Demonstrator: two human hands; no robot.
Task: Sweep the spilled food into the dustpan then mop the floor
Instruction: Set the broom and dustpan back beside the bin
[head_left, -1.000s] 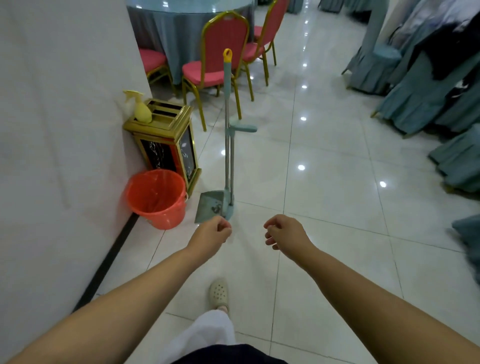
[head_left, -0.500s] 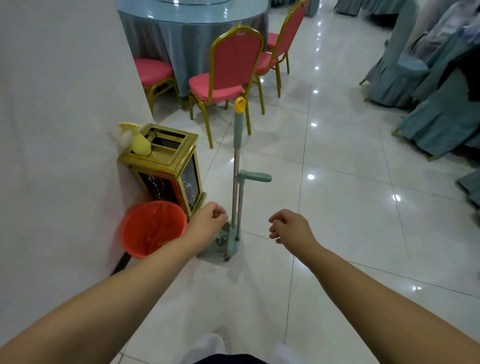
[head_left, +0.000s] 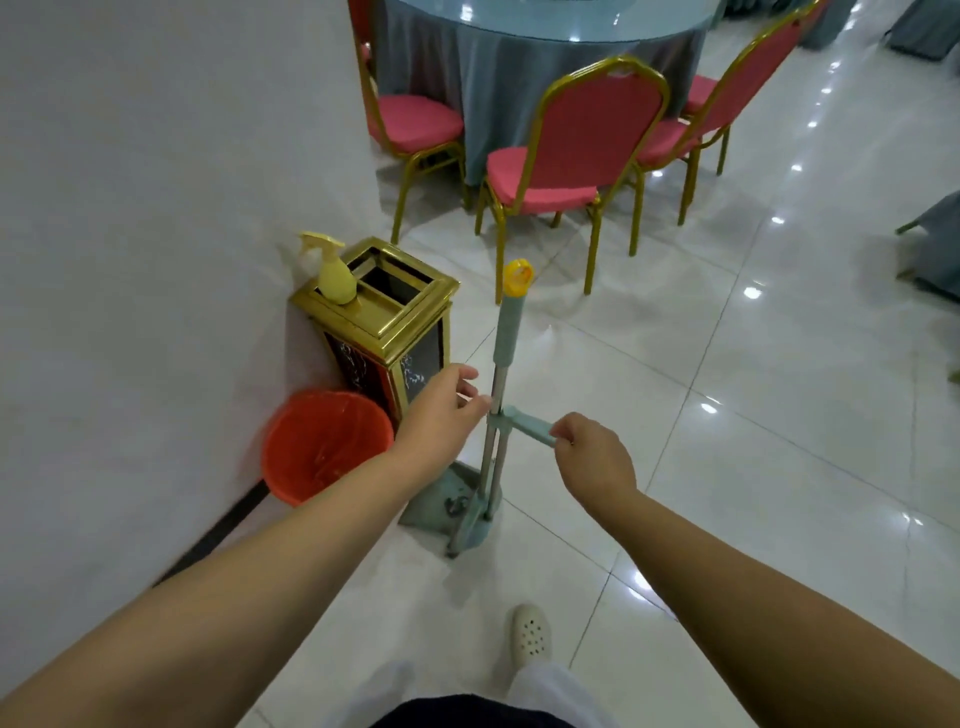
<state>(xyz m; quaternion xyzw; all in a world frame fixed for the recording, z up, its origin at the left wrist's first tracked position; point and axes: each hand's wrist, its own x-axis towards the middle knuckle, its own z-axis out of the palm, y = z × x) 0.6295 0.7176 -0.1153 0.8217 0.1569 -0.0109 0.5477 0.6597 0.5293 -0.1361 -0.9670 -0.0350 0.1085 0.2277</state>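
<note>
A broom and dustpan set stands upright on the white tiled floor. The broom (head_left: 508, 332) has a teal grip and a yellow cap. The grey-green dustpan (head_left: 444, 501) rests on the floor at its foot, and its teal handle (head_left: 527, 422) sticks out sideways to the right. My left hand (head_left: 441, 410) is open, fingers apart, with the fingertips at the metal broom shaft. My right hand (head_left: 592, 457) is closed on the end of the dustpan's teal handle. No spilled food or mop is in view.
A white wall runs along the left. Against it stand a gold bin (head_left: 384, 322) with a yellow spray bottle (head_left: 335, 275) on top and a red bucket (head_left: 322, 441). Red chairs (head_left: 571, 150) surround a blue-clothed round table (head_left: 519, 67) ahead. My white shoe (head_left: 530, 634) is below.
I have come closer to the broom and dustpan set. Both hands reached forward: the left opened at the shaft, the right closed on the dustpan's handle.
</note>
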